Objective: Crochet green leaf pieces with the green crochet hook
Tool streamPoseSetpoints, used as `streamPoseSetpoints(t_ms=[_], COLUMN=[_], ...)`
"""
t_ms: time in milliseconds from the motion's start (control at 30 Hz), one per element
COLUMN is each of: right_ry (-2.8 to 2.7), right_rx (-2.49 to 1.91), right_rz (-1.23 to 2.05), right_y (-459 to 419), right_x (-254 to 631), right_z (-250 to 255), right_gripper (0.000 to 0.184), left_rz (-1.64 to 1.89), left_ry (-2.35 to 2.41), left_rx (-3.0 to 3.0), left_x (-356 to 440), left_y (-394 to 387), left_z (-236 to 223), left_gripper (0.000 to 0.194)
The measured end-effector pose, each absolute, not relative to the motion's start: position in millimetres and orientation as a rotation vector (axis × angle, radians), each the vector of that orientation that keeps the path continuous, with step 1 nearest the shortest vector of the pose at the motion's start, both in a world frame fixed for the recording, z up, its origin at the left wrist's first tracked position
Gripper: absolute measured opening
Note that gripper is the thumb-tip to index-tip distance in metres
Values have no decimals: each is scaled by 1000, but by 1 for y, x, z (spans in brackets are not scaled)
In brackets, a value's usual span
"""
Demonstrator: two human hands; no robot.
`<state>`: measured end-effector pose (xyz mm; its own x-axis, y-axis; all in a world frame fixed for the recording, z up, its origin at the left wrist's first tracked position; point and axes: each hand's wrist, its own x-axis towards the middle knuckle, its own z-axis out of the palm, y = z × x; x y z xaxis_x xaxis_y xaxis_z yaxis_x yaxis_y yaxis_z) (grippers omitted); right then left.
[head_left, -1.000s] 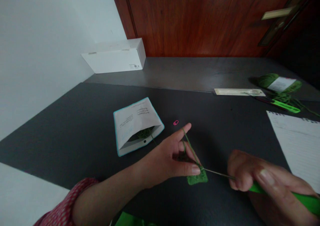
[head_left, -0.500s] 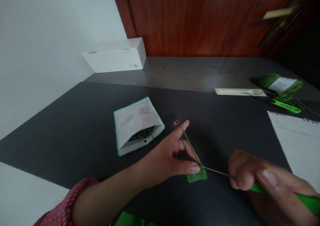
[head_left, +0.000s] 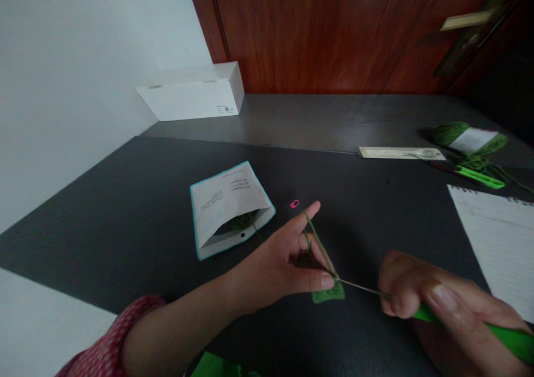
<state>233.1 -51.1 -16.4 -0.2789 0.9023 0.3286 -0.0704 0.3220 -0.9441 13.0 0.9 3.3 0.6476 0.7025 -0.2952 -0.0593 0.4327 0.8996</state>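
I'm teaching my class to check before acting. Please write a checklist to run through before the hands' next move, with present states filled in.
1. Left hand pinching green fabric: ok.
2. Yarn looped over the left fingers: ok.
3. Right hand gripping green-handled tool: ok.
4. Tool's tip in plain sight: not ok, hidden at the left hand.
5. Tip through a stitch: cannot tell.
6. Bag with yarn inside open: ok.

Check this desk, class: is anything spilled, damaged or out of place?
Nothing looks spilled or damaged. Slightly odd, perhaps: a small pink clip lies loose beyond the left hand, apart from the other things.
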Motion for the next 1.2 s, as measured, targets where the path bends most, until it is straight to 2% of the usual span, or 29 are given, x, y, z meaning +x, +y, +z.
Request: streamPoseSetpoints(t_ms=[433,767,967,1200], right_ry=[-1627,-1918,-1282,-741], right_rx=[-782,-771,-1008,-936], right_rz=[1128,890,1349,1736], right_y=[-51,-50,-44,-37], right_x=[236,230,220,211], right_z=[-16,-11,-14,-20], right_gripper=[32,28,42,37], left_rz=[556,520,579,667], left_ry=[793,843,807,829], left_rx=[1037,1129,1094,1060], left_x=[16,19,17,20], left_y=[-5,-6,-7,-5], left_z=[8,0,0,2], left_gripper=[104,104,105,113])
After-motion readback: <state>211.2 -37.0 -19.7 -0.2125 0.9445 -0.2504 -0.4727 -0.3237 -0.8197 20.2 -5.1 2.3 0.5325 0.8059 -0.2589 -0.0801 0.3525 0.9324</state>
